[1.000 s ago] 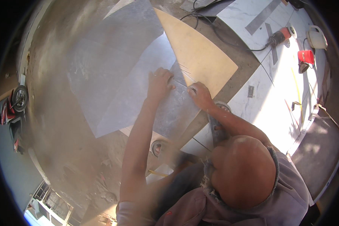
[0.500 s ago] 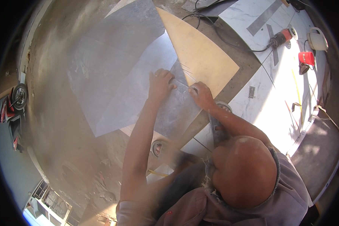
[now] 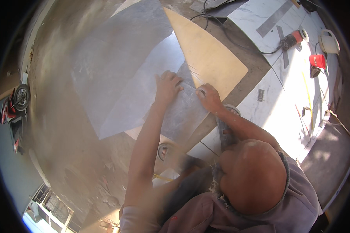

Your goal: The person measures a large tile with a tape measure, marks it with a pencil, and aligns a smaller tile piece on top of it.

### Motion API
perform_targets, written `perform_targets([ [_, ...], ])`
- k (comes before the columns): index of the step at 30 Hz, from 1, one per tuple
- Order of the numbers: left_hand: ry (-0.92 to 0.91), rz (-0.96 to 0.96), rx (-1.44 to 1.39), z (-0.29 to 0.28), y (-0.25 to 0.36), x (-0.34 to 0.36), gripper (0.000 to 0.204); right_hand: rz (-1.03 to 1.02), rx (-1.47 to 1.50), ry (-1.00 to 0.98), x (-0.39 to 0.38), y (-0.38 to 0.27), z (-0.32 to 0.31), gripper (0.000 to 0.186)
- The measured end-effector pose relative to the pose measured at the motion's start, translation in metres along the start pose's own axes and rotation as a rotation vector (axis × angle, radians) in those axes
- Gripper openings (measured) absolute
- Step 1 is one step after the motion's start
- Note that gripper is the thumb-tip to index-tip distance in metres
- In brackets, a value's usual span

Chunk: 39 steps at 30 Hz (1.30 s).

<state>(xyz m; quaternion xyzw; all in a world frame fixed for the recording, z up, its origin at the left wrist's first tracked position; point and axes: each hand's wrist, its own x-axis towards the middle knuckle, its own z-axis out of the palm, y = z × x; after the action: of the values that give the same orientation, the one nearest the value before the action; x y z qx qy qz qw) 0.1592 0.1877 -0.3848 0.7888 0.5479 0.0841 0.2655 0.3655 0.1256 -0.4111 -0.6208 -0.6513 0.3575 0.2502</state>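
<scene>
A large grey, smooth sheet or tile lies in front of me, with a shiny bright band across its middle. My left hand rests on it, fingers bent down on the surface and thumb apart. Close by on the right, my right hand is curled closed at the grey surface's edge; a small dark and pale spot shows at its fingers, too small to name. From under the grey piece a cream-coloured board sticks out, with several thin dark marks near my right hand.
An orange and black angle grinder with a cord lies on white marbled tiles at the right. Near it are a red cup and a pale jug. A motorbike stands far left. Sandalled feet are close to the sheet.
Almost nothing differs: the whole view has shifted a few pixels to the right. Both hands stay at the same places on the grey piece.
</scene>
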Motion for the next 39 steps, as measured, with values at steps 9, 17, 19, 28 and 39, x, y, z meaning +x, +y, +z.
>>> perform_targets([
  [9, 0.098, 0.067, 0.036, 0.0, -0.011, -0.008, 0.028, -0.014, 0.005, 0.007, 0.003, -0.005, 0.003, 0.012],
  [17, 0.576, -0.49, 0.069, -0.003, -0.022, -0.072, 0.054, 0.018, 0.034, -0.009, 0.001, 0.004, -0.001, 0.014],
  [19, 0.641, -0.629, -0.002, -0.002, -0.033, -0.087, 0.055, 0.02, 0.051, -0.012, 0.001, 0.002, 0.0, 0.014],
  [28, 0.76, -0.977, -0.089, 0.038, -0.062, -0.139, 0.055, 0.007, 0.079, -0.023, 0.004, -0.009, -0.001, 0.015],
  [39, 0.579, -1.127, -0.469, 0.04, 0.002, -0.179, 0.033, 0.018, 0.047, -0.023, 0.004, 0.005, -0.006, 0.014],
])
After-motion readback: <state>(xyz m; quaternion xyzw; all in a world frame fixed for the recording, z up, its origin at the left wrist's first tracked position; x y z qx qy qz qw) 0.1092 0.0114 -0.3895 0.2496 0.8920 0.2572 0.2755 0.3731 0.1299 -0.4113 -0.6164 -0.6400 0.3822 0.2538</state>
